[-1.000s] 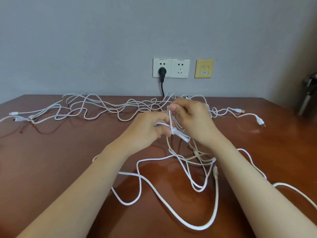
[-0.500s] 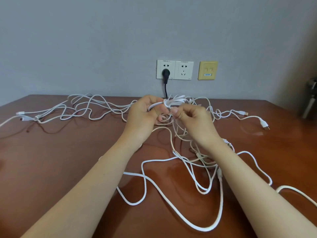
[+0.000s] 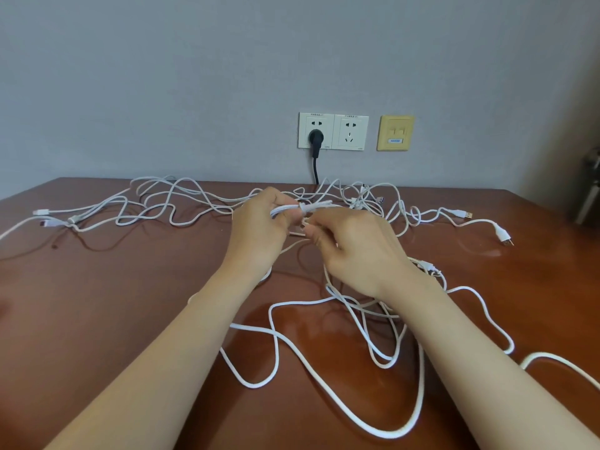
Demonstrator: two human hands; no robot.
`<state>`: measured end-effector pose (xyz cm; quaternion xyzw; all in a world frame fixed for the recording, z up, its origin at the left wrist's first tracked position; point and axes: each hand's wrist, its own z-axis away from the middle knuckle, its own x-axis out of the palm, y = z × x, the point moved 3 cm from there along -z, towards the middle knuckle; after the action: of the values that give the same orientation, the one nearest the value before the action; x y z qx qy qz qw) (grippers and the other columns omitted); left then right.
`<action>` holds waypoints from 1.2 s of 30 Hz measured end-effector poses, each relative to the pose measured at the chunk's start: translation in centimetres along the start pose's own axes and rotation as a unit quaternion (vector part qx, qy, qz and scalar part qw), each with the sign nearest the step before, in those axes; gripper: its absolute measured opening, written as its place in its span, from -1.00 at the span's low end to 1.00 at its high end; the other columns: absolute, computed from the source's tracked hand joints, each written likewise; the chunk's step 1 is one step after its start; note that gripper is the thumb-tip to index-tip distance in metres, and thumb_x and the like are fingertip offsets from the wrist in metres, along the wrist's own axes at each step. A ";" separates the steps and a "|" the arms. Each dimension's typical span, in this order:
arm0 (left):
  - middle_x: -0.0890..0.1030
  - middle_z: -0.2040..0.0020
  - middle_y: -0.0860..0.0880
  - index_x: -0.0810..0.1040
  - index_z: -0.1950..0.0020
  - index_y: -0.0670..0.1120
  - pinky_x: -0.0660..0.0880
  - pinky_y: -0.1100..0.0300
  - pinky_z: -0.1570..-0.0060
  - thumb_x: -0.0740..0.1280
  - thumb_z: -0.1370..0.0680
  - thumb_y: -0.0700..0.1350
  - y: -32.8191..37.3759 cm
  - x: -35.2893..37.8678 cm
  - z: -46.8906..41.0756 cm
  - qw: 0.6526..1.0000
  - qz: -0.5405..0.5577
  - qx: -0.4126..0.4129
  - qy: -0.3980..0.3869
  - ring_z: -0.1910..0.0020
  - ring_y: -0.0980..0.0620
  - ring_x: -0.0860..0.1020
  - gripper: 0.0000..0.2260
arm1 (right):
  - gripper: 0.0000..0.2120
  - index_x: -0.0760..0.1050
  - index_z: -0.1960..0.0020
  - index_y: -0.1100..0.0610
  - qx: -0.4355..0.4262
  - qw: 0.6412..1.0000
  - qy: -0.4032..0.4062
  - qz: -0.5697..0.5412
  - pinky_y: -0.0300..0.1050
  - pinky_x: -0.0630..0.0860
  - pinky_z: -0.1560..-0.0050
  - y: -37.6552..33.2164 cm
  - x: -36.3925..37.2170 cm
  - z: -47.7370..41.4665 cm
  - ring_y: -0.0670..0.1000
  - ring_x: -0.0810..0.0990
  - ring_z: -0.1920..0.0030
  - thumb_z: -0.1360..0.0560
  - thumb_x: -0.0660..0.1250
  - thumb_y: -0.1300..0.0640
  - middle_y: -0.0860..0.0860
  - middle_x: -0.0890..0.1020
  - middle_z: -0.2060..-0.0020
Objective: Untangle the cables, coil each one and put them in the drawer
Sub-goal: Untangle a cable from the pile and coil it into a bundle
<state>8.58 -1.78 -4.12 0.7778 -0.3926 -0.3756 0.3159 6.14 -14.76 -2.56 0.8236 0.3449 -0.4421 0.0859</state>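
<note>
Several white cables lie tangled across the brown wooden table [image 3: 97, 319]. My left hand [image 3: 259, 232] grips a small coiled bundle of white cable [image 3: 302, 208] held above the table's middle. My right hand [image 3: 354, 251] pinches a strand of that cable just below the bundle's right end. One long tangle [image 3: 168, 206] stretches along the back left. A thicker white cable [image 3: 324, 378] loops over the near table between my forearms. No drawer is in view.
Two white wall sockets [image 3: 334, 131] hold a black plug [image 3: 315, 138] whose cord drops behind the table. A yellow wall plate [image 3: 395, 133] sits to their right. USB plug ends [image 3: 501, 237] lie at the back right. A dark object [image 3: 587, 196] stands at the right edge.
Both hands have lifted the bundle up and away from me. The bundle has turned from hanging upright to lying level, and my right hand has come down below its right end.
</note>
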 end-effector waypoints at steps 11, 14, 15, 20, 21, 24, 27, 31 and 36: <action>0.48 0.44 0.16 0.42 0.34 0.11 0.29 0.45 0.31 0.34 -0.50 -0.26 1.1 1.6 0.6 0.985 -0.061 0.079 -0.139 0.36 0.18 0.44 -0.68 | -0.86 0.63 0.14 0.10 0.100 0.983 0.093 -0.126 -0.11 0.39 0.10 3.1 -0.4 -0.6 0.04 0.54 0.13 -0.51 0.30 0.14 0.02 0.62 0.19; 0.53 0.49 0.24 0.48 0.29 0.09 0.34 0.44 0.34 0.33 -0.50 -0.27 0.5 1.6 0.3 0.986 0.002 0.050 -0.160 0.45 0.27 0.46 -0.71 | -0.84 0.61 0.23 0.03 0.139 0.968 0.082 -0.190 -0.38 0.32 0.23 3.3 -0.4 -0.8 -0.18 0.47 0.30 -0.50 0.33 0.17 -0.14 0.56 0.35; 0.54 0.48 0.26 0.49 0.27 0.07 0.35 0.45 0.35 0.32 -0.51 -0.28 0.4 1.6 0.3 0.984 0.019 0.043 -0.170 0.47 0.29 0.46 -0.73 | -0.81 0.58 0.27 -0.01 0.154 0.961 0.078 -0.215 -0.41 0.31 0.28 3.4 -0.4 -0.8 -0.21 0.46 0.35 -0.49 0.34 0.17 -0.17 0.55 0.42; 0.59 0.44 0.24 0.47 0.24 0.02 0.39 0.40 0.36 0.28 -0.54 -0.31 0.4 1.9 0.6 0.976 0.069 0.032 -0.205 0.46 0.28 0.47 -0.74 | -0.86 0.56 0.29 0.08 0.244 0.891 0.052 -0.379 -0.40 0.29 0.56 4.3 -1.0 -0.6 -0.20 0.39 0.61 -0.41 0.43 0.22 -0.14 0.50 0.61; 0.60 0.44 0.23 0.47 0.24 0.01 0.39 0.40 0.37 0.27 -0.54 -0.32 0.4 2.0 0.6 0.975 0.086 0.028 -0.205 0.47 0.27 0.46 -0.74 | -0.88 0.56 0.28 0.12 0.267 0.869 0.040 -0.415 -0.42 0.25 0.61 4.5 -0.8 -0.5 -0.19 0.36 0.64 -0.42 0.42 0.24 -0.13 0.50 0.62; 0.59 0.46 0.20 0.46 0.23 -0.03 0.39 0.40 0.40 0.24 -0.55 -0.36 0.5 2.0 0.7 0.973 0.119 0.018 -0.199 0.48 0.26 0.44 -0.74 | -0.89 0.59 0.27 0.13 0.311 0.820 0.006 -0.481 -0.37 0.21 0.63 5.0 0.2 -0.2 -0.17 0.30 0.62 -0.43 0.40 0.23 -0.09 0.51 0.57; 0.57 0.50 0.20 0.45 0.23 -0.04 0.38 0.44 0.41 0.22 -0.56 -0.37 0.6 1.9 0.7 0.974 0.141 0.005 -0.179 0.51 0.27 0.44 -0.74 | -0.73 0.56 0.28 0.11 0.320 0.806 -0.018 -0.497 -0.36 0.20 0.63 5.3 1.5 -0.2 -0.15 0.24 0.62 -0.49 0.25 0.39 -0.04 0.42 0.57; 0.57 0.48 0.18 0.46 0.23 -0.03 0.39 0.44 0.41 0.23 -0.56 -0.33 0.3 1.6 0.3 0.981 0.150 -0.018 -0.118 0.52 0.28 0.43 -0.75 | -0.72 0.54 0.34 0.12 0.294 0.821 -0.033 -0.489 -0.34 0.18 0.63 4.8 2.3 -0.2 -0.12 0.22 0.63 -0.53 0.28 0.25 0.02 0.35 0.53; 0.56 0.31 0.03 0.48 0.23 0.01 0.42 0.30 0.32 0.26 -0.55 -0.28 -0.4 1.3 -0.1 0.991 0.126 -0.034 -0.030 0.49 0.27 0.46 -0.77 | -0.78 0.58 0.27 0.00 0.200 0.949 0.008 -0.242 -0.25 0.31 0.36 3.1 2.1 -0.7 -0.13 0.42 0.50 -0.53 0.30 0.02 -0.10 0.40 0.62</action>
<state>9.33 -2.64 -4.82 0.6994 -0.4834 -0.3692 0.3752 9.39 -15.78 -4.27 0.7191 0.4394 -0.5027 -0.1927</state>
